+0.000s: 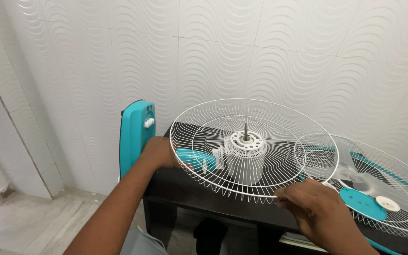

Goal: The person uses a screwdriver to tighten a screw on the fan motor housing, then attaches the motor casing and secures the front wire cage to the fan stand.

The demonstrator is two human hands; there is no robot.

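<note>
Head view. Right hand (319, 208), lower right of frame and nearest the lens, has fingers curled onto the near rim of the white wire rear guard (256, 148), pinching the wire to steady it. Left hand (159, 152), centre left, reaches behind the guard's left edge; fingers hidden, so their state cannot be told. Guard sits frame centre, tilted face-up around the white motor housing (244, 158) with its bare shaft (246, 131) upward. Assembly rests on a dark table (199, 191). Teal fan base (137, 137) stands upright at left. Front guard (378, 189) lies flat at right, overlapping the rear guard's rim.
</note>
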